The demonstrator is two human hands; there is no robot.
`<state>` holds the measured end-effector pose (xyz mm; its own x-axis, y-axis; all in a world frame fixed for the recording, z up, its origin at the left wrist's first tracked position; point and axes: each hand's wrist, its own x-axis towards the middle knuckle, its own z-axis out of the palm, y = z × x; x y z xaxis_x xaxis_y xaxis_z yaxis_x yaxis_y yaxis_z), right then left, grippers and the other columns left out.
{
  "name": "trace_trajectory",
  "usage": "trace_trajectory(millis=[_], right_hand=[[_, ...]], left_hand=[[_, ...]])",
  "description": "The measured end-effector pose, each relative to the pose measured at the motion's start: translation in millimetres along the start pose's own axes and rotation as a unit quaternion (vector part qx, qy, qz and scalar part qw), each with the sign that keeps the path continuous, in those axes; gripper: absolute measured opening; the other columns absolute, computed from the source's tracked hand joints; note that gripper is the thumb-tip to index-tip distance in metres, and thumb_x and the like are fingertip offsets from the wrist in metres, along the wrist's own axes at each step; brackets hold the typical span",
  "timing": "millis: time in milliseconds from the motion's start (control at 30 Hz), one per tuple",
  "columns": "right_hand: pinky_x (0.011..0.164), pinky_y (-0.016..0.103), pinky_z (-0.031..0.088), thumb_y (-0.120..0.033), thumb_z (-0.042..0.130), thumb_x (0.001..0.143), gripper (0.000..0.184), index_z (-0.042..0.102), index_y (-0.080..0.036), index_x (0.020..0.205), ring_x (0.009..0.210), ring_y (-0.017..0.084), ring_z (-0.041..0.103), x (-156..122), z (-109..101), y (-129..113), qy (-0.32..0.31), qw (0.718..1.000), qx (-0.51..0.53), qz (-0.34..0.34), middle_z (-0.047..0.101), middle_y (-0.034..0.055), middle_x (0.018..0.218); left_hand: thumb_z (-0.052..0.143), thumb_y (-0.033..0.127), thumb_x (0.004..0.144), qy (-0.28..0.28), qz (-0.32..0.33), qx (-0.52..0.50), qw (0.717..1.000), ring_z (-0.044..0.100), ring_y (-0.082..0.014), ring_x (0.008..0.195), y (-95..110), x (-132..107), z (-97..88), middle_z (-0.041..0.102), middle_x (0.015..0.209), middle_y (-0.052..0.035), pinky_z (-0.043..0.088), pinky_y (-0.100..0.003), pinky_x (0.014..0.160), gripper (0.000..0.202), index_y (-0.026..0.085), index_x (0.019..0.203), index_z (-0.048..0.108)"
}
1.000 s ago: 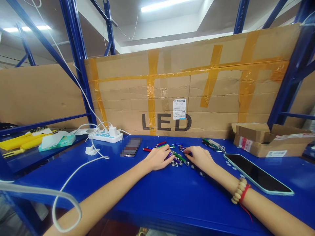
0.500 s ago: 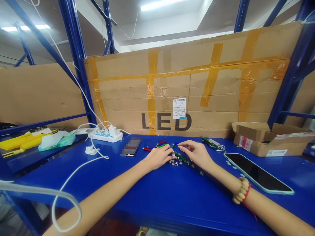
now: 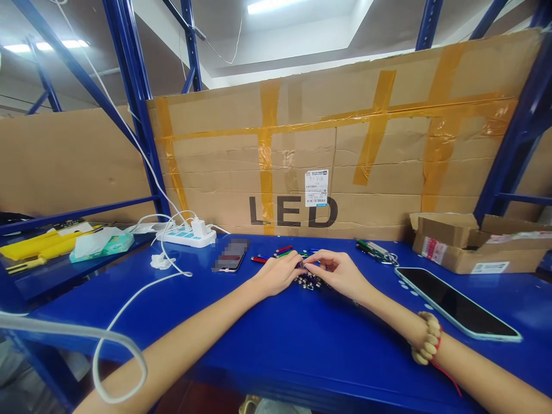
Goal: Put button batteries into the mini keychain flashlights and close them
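A scatter of small coloured pen-like keychain lights (image 3: 282, 252) lies on the blue shelf top (image 3: 302, 339) in front of a taped cardboard box. My left hand (image 3: 278, 273) rests on the pile with fingers curled over a purple one. My right hand (image 3: 336, 270) meets it from the right, fingertips pinched on the same small piece between both hands. Several metal-tipped pieces (image 3: 308, 282) lie just under the hands. A beaded bracelet sits on my right wrist.
A large phone (image 3: 457, 305) lies face up at the right; a smaller phone (image 3: 230, 261) at the left of the pile. A white power strip (image 3: 187, 234) and cables trail left. An open carton (image 3: 466, 250) stands back right, with more lights (image 3: 373, 250) beside it.
My right hand has slid left to meet the left hand over the pile. The left hand has barely shifted.
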<state>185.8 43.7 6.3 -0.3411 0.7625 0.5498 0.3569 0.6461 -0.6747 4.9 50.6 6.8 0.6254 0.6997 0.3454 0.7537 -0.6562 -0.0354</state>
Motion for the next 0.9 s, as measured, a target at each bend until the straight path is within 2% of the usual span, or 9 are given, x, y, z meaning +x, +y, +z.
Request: trace_trajectory(millis=[300, 400, 500, 633, 733, 900], right_hand=[[0.049, 0.025, 0.041, -0.04, 0.063, 0.072, 0.024, 0.069, -0.016, 0.074, 0.048, 0.01, 0.046, 0.4, 0.8, 1.4, 0.014, 1.0, -0.009, -0.006, 0.063, 0.002, 0.065], [0.047, 0.024, 0.041, -0.039, 0.062, 0.074, 0.024, 0.067, -0.016, 0.077, 0.048, 0.01, 0.047, 0.0, 0.7, 1.6, 0.018, 1.0, 0.003, -0.01, 0.064, 0.0025, 0.067], [0.046, 0.023, 0.041, -0.037, 0.06, 0.078, 0.022, 0.066, -0.016, 0.08, 0.048, 0.009, 0.047, -1.6, -0.4, 1.5, 0.038, 0.997, -0.032, -0.063, 0.064, 0.0035, 0.073], [0.048, 0.022, 0.04, -0.035, 0.058, 0.081, 0.019, 0.069, -0.019, 0.083, 0.048, 0.007, 0.045, -4.1, -2.3, 1.2, 0.038, 0.974, -0.144, -0.168, 0.064, 0.0026, 0.078], [0.05, 0.02, 0.041, -0.037, 0.051, 0.087, 0.025, 0.07, -0.021, 0.09, 0.052, 0.007, 0.051, -5.1, -3.3, 2.0, 0.036, 0.958, -0.203, -0.199, 0.065, 0.0031, 0.084], [0.05, 0.019, 0.04, -0.039, 0.045, 0.09, 0.031, 0.071, -0.022, 0.087, 0.055, 0.007, 0.055, -5.3, -4.0, 2.8, 0.039, 0.939, -0.258, -0.224, 0.066, 0.0026, 0.084]], left_hand=[[0.029, 0.036, 0.098, -0.015, 0.006, 0.024, 1.0, 0.06, -0.0179, 0.088, 2.1, -1.0, -2.7, 0.058, 0.102, -0.0047, 0.042, -0.023, 0.061, 0.027, 0.018, 0.098, 0.049], [0.029, 0.036, 0.097, -0.009, 0.007, 0.022, 1.0, 0.06, -0.0179, 0.088, 1.9, -1.1, -2.3, 0.058, 0.102, -0.0046, 0.042, -0.024, 0.061, 0.027, 0.018, 0.099, 0.049], [0.03, 0.035, 0.097, -0.002, 0.006, 0.01, 1.0, 0.06, -0.0179, 0.089, 1.3, -0.9, -1.4, 0.058, 0.102, -0.0044, 0.043, -0.024, 0.062, 0.025, 0.018, 0.101, 0.049], [0.029, 0.032, 0.098, 0.004, 0.005, -0.005, 1.0, 0.059, -0.0177, 0.091, -0.1, -0.9, 0.0, 0.059, 0.101, -0.0047, 0.044, -0.024, 0.065, 0.024, 0.018, 0.1, 0.049], [0.028, 0.031, 0.098, 0.008, 0.006, -0.004, 1.0, 0.059, -0.0179, 0.09, -1.4, -0.9, 1.0, 0.058, 0.1, -0.005, 0.044, -0.024, 0.064, 0.025, 0.018, 0.1, 0.049], [0.027, 0.033, 0.098, 0.008, 0.003, -0.002, 1.0, 0.06, -0.0183, 0.09, -1.9, -1.1, 2.5, 0.058, 0.1, -0.0045, 0.044, -0.025, 0.065, 0.027, 0.018, 0.101, 0.049]])
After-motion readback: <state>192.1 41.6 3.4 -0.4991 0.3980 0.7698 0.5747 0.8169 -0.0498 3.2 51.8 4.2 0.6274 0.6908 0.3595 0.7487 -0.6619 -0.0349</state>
